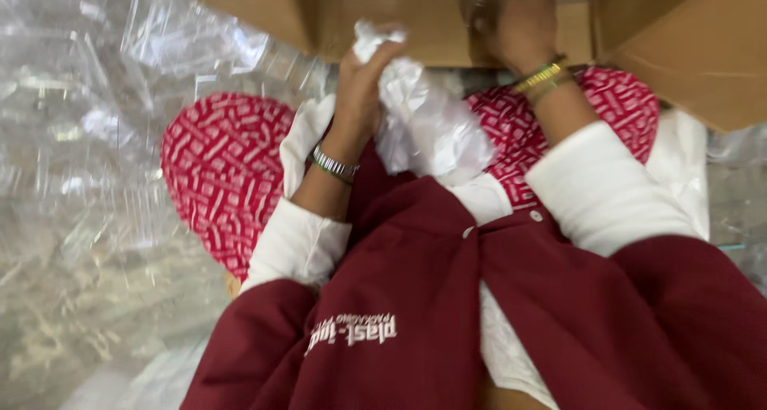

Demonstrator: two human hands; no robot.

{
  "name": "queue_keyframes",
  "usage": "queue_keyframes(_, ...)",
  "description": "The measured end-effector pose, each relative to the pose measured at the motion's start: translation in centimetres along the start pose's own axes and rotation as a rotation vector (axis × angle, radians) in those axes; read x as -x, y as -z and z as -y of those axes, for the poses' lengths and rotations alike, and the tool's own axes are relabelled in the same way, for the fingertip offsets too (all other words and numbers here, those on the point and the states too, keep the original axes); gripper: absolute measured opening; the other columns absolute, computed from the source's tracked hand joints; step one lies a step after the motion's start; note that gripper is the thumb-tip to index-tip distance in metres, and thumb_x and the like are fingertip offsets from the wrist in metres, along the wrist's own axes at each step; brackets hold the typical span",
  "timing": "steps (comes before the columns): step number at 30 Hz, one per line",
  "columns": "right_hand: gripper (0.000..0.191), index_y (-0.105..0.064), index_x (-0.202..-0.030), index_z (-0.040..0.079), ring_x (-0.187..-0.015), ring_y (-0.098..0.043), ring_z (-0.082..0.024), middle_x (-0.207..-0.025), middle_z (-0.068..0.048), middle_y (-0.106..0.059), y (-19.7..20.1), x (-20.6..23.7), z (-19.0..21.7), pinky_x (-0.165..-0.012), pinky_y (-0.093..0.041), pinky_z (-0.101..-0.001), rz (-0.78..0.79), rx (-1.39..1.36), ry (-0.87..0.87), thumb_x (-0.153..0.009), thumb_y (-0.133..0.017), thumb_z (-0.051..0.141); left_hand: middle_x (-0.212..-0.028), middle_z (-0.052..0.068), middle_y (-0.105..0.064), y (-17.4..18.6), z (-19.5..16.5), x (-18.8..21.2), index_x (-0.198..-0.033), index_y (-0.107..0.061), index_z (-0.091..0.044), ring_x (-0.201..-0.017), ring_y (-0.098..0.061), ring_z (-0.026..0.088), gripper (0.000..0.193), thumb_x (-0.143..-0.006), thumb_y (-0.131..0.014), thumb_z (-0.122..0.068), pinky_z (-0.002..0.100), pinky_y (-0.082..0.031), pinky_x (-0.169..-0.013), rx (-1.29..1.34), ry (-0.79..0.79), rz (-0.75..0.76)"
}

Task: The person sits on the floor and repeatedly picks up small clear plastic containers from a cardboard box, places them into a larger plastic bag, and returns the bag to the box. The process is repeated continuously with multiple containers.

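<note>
Two hands at work, seen from above; left hand (363, 82) clenched around a crumpled wad of clear plastic film (423, 122), fingers wrapped over its upper end so the loose sheet stays bunched, the rest hanging down below the fist toward the lap; a banded bracelet (334, 165) sits on that wrist. Right hand (523, 26) is raised above and beside the left one, pressed against the inner wall of an open cardboard box (383, 18); motion blur hides the fingers, so whether it grips anything I cannot tell; gold bangles (540, 78) on its wrist. The box stands just beyond both hands, flaps spread outward, likely so the opening stays free for reaching in. Beneath the hands: knees in red-and-white patterned cloth (224, 170), a maroon jacket (447, 298) over white sleeves. Out past the left hand lies a wide heap of clear plastic bags (88, 122), loosely piled, glinting; a smaller patch of the same shows out past the right sleeve.
</note>
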State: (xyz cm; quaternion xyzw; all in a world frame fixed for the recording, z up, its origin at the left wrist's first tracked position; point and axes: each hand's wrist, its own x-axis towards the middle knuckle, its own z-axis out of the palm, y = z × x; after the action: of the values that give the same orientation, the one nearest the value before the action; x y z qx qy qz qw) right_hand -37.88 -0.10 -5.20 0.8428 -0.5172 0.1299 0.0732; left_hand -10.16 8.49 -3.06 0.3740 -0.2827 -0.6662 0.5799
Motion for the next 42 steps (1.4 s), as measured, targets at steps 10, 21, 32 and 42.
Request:
queue_keyframes(10,0.027,-0.060,-0.098,-0.002,-0.091,-0.063,-0.009,-0.097,-0.004,-0.063,12.8,3.0,11.4,-0.087,-0.058,-0.0262,0.013,-1.222,-0.307,-0.094,-0.085,0.008,-0.099,0.017,-0.072,-4.7,-1.5,2.2,-0.133,-0.060,0.003,-0.088,-0.072,0.022,0.032,-0.105,-0.062,-0.013,0.033,-0.060,-0.080,0.356,0.063,0.233)
queue_keyframes(21,0.014,-0.070,-0.120,0.000,-0.090,-0.064,-0.006,-0.106,-0.004,-0.072,16.0,6.8,10.5,-0.081,-0.054,-0.0201,-0.144,-1.547,-0.547,-0.109,-0.061,0.001,-0.104,0.010,-0.072,-6.3,-2.1,3.7,-0.118,-0.063,0.004,-0.094,-0.072,0.019,0.032,-0.090,-0.076,0.010,0.033,-0.059,-0.088,0.063,-0.067,0.134)
queue_keyframes(32,0.018,-0.071,-0.115,-0.002,-0.077,-0.068,-0.011,-0.093,-0.007,-0.074,15.6,8.3,8.7,-0.069,-0.057,-0.0230,-0.264,-1.647,-0.717,-0.097,-0.067,-0.005,-0.094,0.009,-0.070,-7.8,-1.1,4.5,-0.105,-0.066,0.001,-0.081,-0.067,0.016,0.016,-0.093,-0.073,0.007,0.029,-0.055,-0.073,0.004,-0.077,0.187)
queue_keyframes(42,0.010,-0.071,-0.096,0.004,-0.081,-0.064,-0.016,-0.089,-0.005,-0.069,15.8,5.3,4.7,-0.075,-0.056,-0.0343,-0.107,-2.120,-0.921,-0.098,-0.065,0.012,-0.093,0.006,-0.066,-5.5,1.7,0.6,-0.109,-0.066,-0.005,-0.074,-0.065,0.017,0.021,-0.109,-0.066,-0.026,0.032,-0.054,-0.060,0.368,0.395,0.476)
